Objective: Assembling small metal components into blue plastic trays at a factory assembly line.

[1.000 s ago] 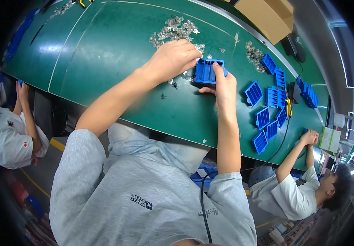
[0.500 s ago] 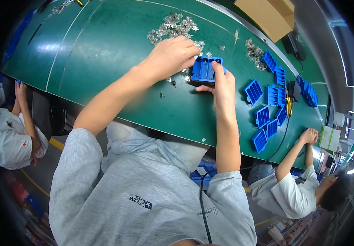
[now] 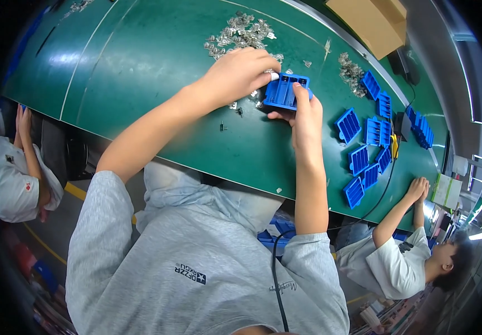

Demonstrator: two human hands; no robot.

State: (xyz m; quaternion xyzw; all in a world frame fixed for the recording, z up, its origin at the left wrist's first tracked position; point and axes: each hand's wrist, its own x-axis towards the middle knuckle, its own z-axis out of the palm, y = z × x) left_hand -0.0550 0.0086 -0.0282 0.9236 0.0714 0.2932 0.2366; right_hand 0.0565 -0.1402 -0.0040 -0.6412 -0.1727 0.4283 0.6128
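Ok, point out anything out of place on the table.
A small dark part and, nearer the edge of the green table, a pale bit lie apart from the heap of metal pieces, perhaps strayed.

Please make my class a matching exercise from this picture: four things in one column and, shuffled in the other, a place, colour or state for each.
Things
1. Right hand
2. Box at the far side
3. Larger pile of small metal pieces
4. Held compartment tray

Descriptions
A. Brown
B. On the green table, just beyond the left hand
C. Blue
D. Gripping something, with its thumb on top

Right pairs: 1-D, 2-A, 3-B, 4-C
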